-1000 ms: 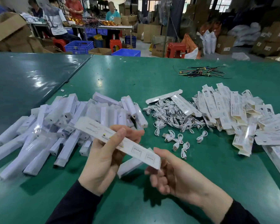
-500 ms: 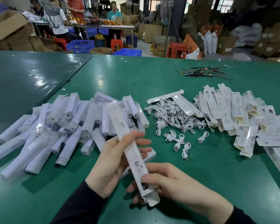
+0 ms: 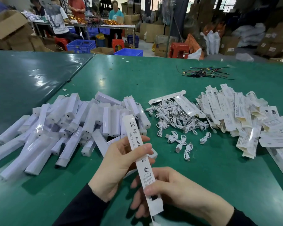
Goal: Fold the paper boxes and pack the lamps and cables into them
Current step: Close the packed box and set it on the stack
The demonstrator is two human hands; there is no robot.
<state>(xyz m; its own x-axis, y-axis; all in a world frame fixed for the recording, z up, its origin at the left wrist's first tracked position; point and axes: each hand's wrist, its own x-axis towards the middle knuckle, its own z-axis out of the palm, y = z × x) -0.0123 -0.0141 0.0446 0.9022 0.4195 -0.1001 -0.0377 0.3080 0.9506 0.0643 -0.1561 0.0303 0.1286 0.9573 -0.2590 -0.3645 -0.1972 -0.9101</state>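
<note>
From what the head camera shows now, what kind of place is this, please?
Most likely a packing workshop or small factory. A long green worktable carries heaps of white bar-shaped lamps, coiled white cables and flat printed paper boxes; brown cardboard cartons are stacked behind.

Held paper box [image 3: 138, 154], upper face: "CE", "FC", "RoHS", "Made in chi…", the rest covered by a thumb.
Held paper box, lower face: round logo, small print illegible.
Flat boxes [image 3: 240, 115] on desk: print illegible.
</note>
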